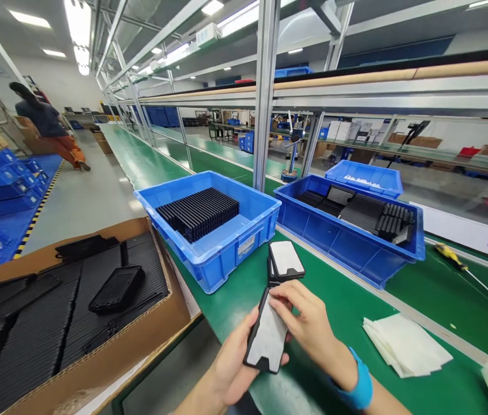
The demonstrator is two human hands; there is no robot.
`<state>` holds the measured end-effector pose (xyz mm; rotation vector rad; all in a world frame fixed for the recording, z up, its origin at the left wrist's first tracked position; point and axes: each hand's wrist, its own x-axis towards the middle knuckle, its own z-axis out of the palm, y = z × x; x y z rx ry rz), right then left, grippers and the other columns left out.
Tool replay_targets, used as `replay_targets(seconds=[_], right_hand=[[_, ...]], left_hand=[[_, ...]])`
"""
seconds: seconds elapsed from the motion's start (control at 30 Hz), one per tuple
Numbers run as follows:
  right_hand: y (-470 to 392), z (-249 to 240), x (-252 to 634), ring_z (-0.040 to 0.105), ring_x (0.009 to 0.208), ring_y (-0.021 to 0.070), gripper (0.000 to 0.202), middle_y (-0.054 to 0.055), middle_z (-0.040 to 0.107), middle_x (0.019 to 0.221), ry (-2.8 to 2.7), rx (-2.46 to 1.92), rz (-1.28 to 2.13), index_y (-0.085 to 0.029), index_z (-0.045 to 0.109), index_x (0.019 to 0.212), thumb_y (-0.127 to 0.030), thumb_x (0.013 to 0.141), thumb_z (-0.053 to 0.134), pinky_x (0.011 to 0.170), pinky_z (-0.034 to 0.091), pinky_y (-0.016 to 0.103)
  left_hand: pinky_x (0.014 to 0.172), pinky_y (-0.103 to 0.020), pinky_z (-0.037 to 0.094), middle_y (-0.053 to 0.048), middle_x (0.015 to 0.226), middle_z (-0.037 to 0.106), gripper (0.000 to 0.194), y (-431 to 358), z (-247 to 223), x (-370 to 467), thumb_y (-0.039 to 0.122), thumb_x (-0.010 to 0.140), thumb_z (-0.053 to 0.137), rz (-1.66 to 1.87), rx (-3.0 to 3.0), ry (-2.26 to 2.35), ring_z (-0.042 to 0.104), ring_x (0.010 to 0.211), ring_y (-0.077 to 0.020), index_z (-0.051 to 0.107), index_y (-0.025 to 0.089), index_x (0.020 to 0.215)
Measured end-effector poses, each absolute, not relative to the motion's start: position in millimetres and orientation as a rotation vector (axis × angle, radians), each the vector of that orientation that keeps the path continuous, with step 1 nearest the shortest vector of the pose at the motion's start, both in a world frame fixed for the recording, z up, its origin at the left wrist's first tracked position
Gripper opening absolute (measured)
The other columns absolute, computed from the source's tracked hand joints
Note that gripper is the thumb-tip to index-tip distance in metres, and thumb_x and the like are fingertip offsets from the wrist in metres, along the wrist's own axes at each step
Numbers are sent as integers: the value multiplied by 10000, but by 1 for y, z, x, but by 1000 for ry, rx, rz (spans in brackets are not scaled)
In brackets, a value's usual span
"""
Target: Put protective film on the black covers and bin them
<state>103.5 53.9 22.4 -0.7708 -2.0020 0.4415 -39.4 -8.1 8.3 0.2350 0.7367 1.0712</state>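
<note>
A black frame with a pale sheet on its face [266, 337] is held over the green bench. My left hand [233, 357] grips it from below and the left side, fingers wrapped behind it. My right hand [307, 320], with a blue band on the wrist, has thumb and fingertips pressed together at the frame's upper end. Just beyond them is a small stack of similar frames [287, 258] with a pale top. A light blue bin [213, 262] behind holds a row of black parts [198, 212].
At left, a cardboard box [179, 305] holds many black parts. A darker blue bin [330, 242] of black parts stands at right. White cloths [406, 346] and a yellow screwdriver [451, 257] lie at right. A person [45, 121] walks in the aisle.
</note>
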Motion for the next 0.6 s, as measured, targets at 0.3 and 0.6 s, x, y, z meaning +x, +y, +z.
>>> replay_targets(seconds=[0.3, 0.6], right_hand=[[37, 5, 112, 591, 727, 149, 159, 36, 611, 825, -2058, -782, 227, -201, 574, 918, -126, 945, 437, 634, 495, 270], [32, 2, 125, 576, 860, 177, 115, 67, 557, 973, -2106, -815, 230, -217, 544, 1034, -182, 940, 489, 693, 510, 280]], left_hand=[[553, -350, 552, -117, 736, 697, 341, -24, -9, -18, 405, 911, 496, 1086, 267, 792, 663, 751, -261, 688, 128, 965], [610, -343, 558, -158, 919, 723, 354, -25, -3, -25, 395, 913, 495, 1041, 266, 814, 678, 854, -274, 684, 109, 999]])
